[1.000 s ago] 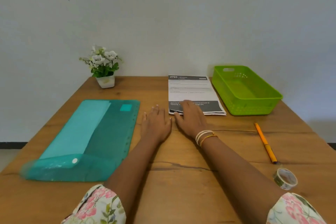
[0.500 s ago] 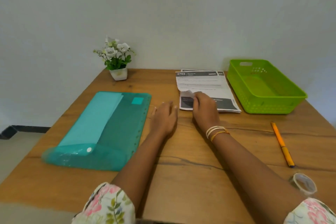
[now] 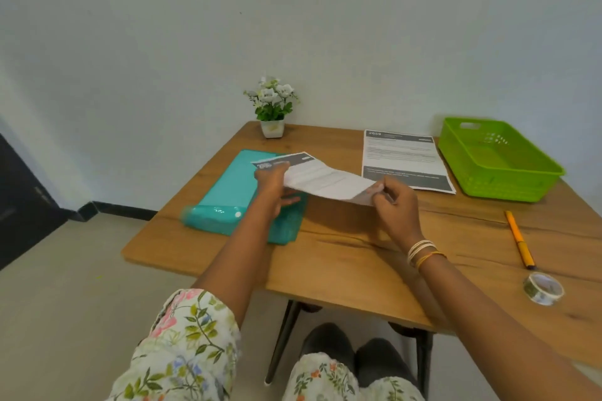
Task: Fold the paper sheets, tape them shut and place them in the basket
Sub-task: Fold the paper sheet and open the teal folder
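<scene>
Head view: you hold one paper sheet [image 3: 325, 177] up off the worktop [image 3: 358, 257], a hand at each end.

Your left hand [image 3: 273, 184] grips the sheet's far end, thumb on top over the dark printed band and fingers curled beneath; your right hand [image 3: 395, 205] pinches the near corner between thumb and fingertips. The sheet sags slightly between the two hands, clear of the wood. Just beyond your right hand, the remaining sheets [image 3: 404, 158] lie flat in a stack, and further right of that stands the green basket [image 3: 534, 185]. Under your left hand lies a teal folder [image 3: 234, 192], with a small potted plant [image 3: 273, 111] beyond it. Well to the right of your right wrist lie an orange pen [image 3: 518, 239] and, nearer you, a tape roll [image 3: 543, 288].
</scene>
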`<state>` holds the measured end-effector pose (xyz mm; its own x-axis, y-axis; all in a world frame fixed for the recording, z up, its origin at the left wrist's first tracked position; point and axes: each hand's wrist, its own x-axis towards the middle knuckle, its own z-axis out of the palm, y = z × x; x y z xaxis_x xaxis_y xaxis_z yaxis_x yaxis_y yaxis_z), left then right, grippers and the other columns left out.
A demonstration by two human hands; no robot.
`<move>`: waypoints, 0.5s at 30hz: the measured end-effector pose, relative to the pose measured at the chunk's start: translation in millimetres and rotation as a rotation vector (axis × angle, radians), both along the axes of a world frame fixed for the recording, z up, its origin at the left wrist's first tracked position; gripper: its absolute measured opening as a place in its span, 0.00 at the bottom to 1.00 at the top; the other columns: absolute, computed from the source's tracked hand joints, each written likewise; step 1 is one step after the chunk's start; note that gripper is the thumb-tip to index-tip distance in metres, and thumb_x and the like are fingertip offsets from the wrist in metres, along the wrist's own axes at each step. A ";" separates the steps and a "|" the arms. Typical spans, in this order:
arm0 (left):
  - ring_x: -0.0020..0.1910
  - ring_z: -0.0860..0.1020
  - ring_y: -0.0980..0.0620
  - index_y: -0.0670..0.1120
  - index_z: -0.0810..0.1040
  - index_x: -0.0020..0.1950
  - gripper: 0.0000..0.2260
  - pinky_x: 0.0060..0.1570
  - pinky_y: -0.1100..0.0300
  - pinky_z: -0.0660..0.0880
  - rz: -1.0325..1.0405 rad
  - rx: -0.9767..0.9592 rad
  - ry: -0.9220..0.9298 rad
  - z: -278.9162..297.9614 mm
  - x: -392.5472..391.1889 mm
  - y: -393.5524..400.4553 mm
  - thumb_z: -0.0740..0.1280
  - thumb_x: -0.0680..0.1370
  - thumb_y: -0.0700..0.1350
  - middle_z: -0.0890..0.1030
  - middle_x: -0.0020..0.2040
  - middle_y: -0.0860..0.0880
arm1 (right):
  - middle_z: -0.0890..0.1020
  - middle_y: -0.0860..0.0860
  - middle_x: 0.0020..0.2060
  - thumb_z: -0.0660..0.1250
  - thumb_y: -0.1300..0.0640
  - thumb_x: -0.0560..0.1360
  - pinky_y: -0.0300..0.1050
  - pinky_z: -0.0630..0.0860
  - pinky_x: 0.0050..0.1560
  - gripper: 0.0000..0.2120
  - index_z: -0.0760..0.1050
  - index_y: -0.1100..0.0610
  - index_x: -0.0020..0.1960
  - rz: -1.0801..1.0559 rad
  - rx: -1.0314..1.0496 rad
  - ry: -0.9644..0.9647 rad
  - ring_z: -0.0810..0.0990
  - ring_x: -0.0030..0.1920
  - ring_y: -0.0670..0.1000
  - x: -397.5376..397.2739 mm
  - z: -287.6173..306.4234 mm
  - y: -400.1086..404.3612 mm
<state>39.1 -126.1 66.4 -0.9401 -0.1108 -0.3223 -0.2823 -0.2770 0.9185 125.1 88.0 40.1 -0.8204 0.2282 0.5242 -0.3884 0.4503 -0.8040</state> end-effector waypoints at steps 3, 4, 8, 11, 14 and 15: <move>0.38 0.81 0.48 0.45 0.53 0.74 0.32 0.31 0.53 0.80 0.129 -0.015 0.027 -5.3 10.4 -23.8 0.68 0.76 0.39 0.79 0.50 0.42 | 0.77 0.62 0.36 0.60 0.63 0.71 0.48 0.69 0.42 0.08 0.74 0.65 0.37 0.070 -0.034 -0.085 0.74 0.41 0.58 5.8 -1.2 5.6; 0.37 0.81 0.49 0.45 0.52 0.75 0.33 0.30 0.54 0.79 0.169 -0.018 0.030 -6.2 13.7 -31.6 0.66 0.76 0.37 0.80 0.49 0.42 | 0.76 0.60 0.37 0.60 0.64 0.72 0.47 0.68 0.43 0.07 0.74 0.63 0.37 0.075 -0.036 -0.115 0.73 0.42 0.56 7.3 -0.7 8.0; 0.37 0.81 0.49 0.45 0.56 0.75 0.31 0.23 0.58 0.77 0.225 -0.070 0.010 -6.1 27.9 -56.1 0.62 0.75 0.31 0.80 0.53 0.40 | 0.77 0.56 0.44 0.60 0.71 0.73 0.45 0.71 0.50 0.10 0.74 0.59 0.41 0.006 -0.010 -0.217 0.74 0.49 0.54 5.3 0.5 20.8; 0.35 0.79 0.50 0.43 0.62 0.71 0.26 0.25 0.58 0.78 0.131 -0.196 -0.028 -8.2 39.6 -64.1 0.63 0.74 0.31 0.79 0.43 0.43 | 0.79 0.59 0.45 0.60 0.69 0.72 0.49 0.71 0.52 0.09 0.77 0.62 0.40 -0.074 0.070 -0.302 0.75 0.49 0.57 0.7 -6.1 32.7; 0.34 0.81 0.49 0.42 0.73 0.55 0.13 0.29 0.55 0.80 -0.051 -0.335 -0.094 -12.0 52.6 -69.6 0.64 0.73 0.32 0.80 0.42 0.42 | 0.82 0.60 0.40 0.61 0.65 0.71 0.50 0.73 0.45 0.10 0.80 0.64 0.37 -0.163 0.134 -0.410 0.77 0.46 0.60 0.4 -12.5 44.7; 0.32 0.81 0.49 0.44 0.71 0.53 0.11 0.28 0.56 0.79 -0.111 -0.377 -0.121 -14.1 57.4 -71.1 0.64 0.73 0.33 0.80 0.41 0.42 | 0.82 0.58 0.37 0.60 0.64 0.69 0.47 0.72 0.40 0.10 0.80 0.63 0.35 -0.187 0.142 -0.456 0.78 0.44 0.60 1.6 -13.8 47.7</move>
<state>96.5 -197.2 52.3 -0.9109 -0.1420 -0.3875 -0.4036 0.1109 0.9082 126.6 135.8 26.4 -0.9249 0.3452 0.1591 0.0850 0.5959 -0.7986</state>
